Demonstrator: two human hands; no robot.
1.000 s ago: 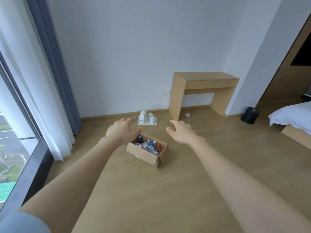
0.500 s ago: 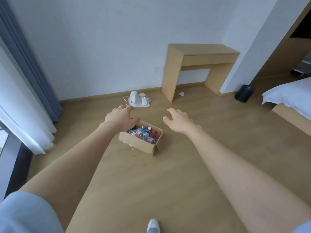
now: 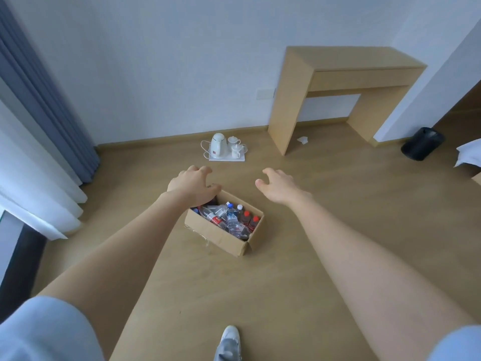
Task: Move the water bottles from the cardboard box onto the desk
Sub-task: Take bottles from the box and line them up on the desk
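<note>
From the head camera, the cardboard box (image 3: 216,237) sits on the wooden floor (image 3: 325,256) at the middle of the frame. It is open at the top, with the water bottles (image 3: 229,217) piled inside, some with red caps and some with blue or white.

The left hand (image 3: 194,186) reaches out over the box's upper left corner and hides it. Its fingers are spread and loosely bent, holding nothing, and I cannot tell whether it touches the rim. The right hand (image 3: 279,187) hangs above and to the right of the box, apart from it, fingers likewise spread and empty.

The desk (image 3: 338,58) stands against the wall at the upper right, well apart from the box. Between them, just above the hands, a white kettle (image 3: 217,145) and two cups (image 3: 235,149) sit on a tray (image 3: 226,158) on the floor.

A scrap of paper (image 3: 302,140) lies by the desk leg, and a black bin (image 3: 421,143) stands further right, near the corner of a bed (image 3: 468,152). Curtains (image 3: 44,105) hang down the left edge. A shoe (image 3: 229,340) shows at the bottom centre.
</note>
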